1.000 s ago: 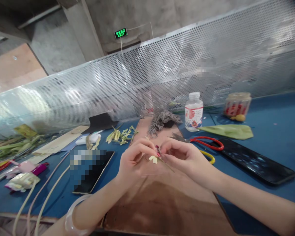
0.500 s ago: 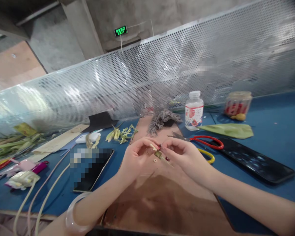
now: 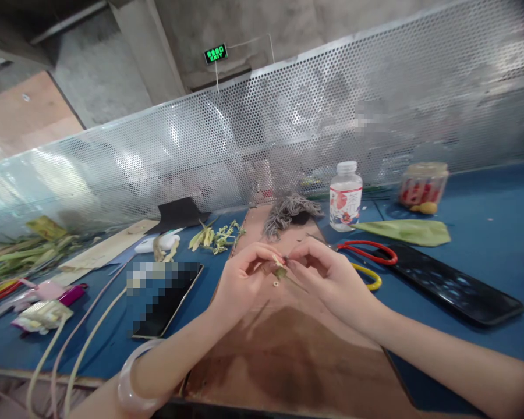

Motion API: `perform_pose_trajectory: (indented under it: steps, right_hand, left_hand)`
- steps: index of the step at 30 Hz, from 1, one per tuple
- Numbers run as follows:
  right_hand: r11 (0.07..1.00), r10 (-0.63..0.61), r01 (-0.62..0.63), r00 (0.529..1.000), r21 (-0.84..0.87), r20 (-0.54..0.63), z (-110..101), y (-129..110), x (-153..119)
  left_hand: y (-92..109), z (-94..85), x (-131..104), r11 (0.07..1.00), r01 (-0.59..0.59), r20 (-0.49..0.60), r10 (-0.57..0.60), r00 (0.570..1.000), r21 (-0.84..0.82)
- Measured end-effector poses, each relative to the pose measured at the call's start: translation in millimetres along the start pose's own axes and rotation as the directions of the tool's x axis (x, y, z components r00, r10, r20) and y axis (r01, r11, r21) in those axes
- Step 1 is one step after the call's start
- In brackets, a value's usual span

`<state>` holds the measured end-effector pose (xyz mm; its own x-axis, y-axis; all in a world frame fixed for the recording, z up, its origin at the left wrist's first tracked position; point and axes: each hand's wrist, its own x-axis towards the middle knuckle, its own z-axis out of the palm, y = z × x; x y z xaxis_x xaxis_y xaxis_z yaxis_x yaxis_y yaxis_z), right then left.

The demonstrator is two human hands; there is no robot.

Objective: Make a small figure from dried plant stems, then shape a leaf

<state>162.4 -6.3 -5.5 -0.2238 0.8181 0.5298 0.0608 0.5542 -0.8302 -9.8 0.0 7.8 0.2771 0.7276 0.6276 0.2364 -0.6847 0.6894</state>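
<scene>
My left hand (image 3: pixel 243 280) is closed in a pinch around a small flower-like piece (image 3: pixel 280 272), pale at the top and green below, with a thin stem slanting down to the right. From the other side, my right hand (image 3: pixel 329 274) pinches at the top of it, fingertips almost meeting the left ones. A tiny dark bit shows between the right fingertips, too small to name. Both hands are above a brown board (image 3: pixel 262 349). Just below the fingers lies a tiny pale ring-shaped bit (image 3: pixel 275 284).
Right: scissors with red and yellow handles (image 3: pixel 369 250), a black phone (image 3: pixel 454 285), a long green leaf (image 3: pixel 410 231), a white-capped bottle (image 3: pixel 346 201), a jar (image 3: pixel 423 185). Behind the hands: grey yarn (image 3: pixel 288 212). Left: another phone (image 3: pixel 170 302), plant sprigs (image 3: pixel 220 237), cables (image 3: pixel 85 343).
The flower-like piece has turned slightly between my fingers, and its stem now shows more plainly. My hands stay in nearly the same place.
</scene>
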Motion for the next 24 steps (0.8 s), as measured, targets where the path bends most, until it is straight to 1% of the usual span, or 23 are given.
perform_pose_trajectory:
  steps: [3,6,14,19,24]
  right_hand:
    - [0.981,-0.125,0.116,0.991,-0.157,-0.048,-1.6,0.9,-1.2]
    - [0.957,-0.207,0.188,0.976,-0.221,-0.066,-2.6,2.2,-1.4]
    - [0.958,-0.222,0.201,0.971,-0.204,-0.09,-2.1,2.1,-1.3]
    - [0.942,-0.253,0.227,0.964,-0.246,-0.079,-1.3,3.8,-2.3]
    - [0.929,-0.249,0.212,0.964,-0.302,-0.088,-0.9,4.4,-2.7]
  left_hand:
    - [0.7,0.8,0.2,1.0,0.017,-0.005,-0.017,1.0,-0.009]
    - [0.4,1.2,-0.2,0.999,0.033,-0.012,-0.033,0.999,-0.008]
    - [0.8,3.0,-0.6,0.998,0.064,-0.036,-0.065,0.997,-0.02]
    - [1.0,3.3,-1.6,0.996,0.091,-0.043,-0.091,0.995,-0.007]
    - [1.1,3.0,-2.7,0.994,0.108,-0.052,-0.107,0.993,0.016]
